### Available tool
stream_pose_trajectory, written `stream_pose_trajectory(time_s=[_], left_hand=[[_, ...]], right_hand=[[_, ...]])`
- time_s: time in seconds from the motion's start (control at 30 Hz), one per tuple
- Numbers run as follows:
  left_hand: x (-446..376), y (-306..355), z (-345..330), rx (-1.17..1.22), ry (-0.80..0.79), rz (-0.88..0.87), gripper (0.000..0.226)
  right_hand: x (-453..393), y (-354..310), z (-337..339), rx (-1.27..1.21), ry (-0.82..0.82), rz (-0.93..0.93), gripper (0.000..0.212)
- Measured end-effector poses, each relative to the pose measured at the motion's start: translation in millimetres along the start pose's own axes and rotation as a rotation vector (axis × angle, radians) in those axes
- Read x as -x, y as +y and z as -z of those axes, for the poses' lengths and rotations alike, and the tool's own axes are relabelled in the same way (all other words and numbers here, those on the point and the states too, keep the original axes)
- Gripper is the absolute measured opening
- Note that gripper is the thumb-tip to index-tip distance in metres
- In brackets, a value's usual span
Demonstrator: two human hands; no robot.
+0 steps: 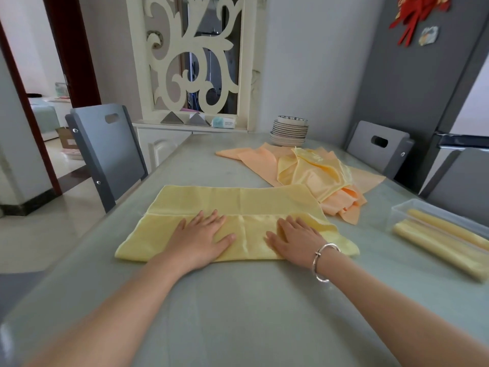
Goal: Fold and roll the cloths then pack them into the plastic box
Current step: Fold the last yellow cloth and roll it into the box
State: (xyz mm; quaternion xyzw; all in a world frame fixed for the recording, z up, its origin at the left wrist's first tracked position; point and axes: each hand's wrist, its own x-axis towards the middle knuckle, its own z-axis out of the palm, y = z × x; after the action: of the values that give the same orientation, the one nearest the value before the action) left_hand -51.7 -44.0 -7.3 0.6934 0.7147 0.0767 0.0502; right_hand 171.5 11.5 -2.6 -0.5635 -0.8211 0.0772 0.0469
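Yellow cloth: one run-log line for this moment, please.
yellow cloth part-folded, flat | left hand, right hand pressing it | plastic box holds rolls | pile waiting

One camera only, worn on the head. It looks forward and down along the table [238, 313], near to the two forearms, which enter from the bottom edge. The wide lens also takes in the far wall [304, 75].

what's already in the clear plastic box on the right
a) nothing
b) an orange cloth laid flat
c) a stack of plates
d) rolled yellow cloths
d: the plastic box holds rolled yellow cloths lying lengthwise side by side.
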Motion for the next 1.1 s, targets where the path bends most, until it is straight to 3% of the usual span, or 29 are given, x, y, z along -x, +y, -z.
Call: stream_pose_trajectory(time_s=[0.23, 0.47, 0.63, 0.9, 1.1], left_hand=[[1, 0, -1, -0.014, -0.005, -0.003, 0.07], [2, -3, -1, 0.107, 0.035, 0.002, 0.07], [-6, -7, 11, 0.299, 0.193, 0.012, 0.054], [-23, -53, 8, 0.165, 0.218, 0.17, 0.044], [-24, -53, 4, 0.118, 0.175, 0.174, 0.05]], right_hand=[[-2, 44, 7, 0.079, 0.002, -0.211, 0.068], [-4, 42, 6, 0.094, 0.052, -0.175, 0.066], [-25, 11, 18, 0.048, 0.188, -0.059, 0.049], [-113, -43, 6, -0.084, 0.125, 0.074, 0.051], [-169, -55, -2, -0.043, 0.081, -0.027, 0.047]])
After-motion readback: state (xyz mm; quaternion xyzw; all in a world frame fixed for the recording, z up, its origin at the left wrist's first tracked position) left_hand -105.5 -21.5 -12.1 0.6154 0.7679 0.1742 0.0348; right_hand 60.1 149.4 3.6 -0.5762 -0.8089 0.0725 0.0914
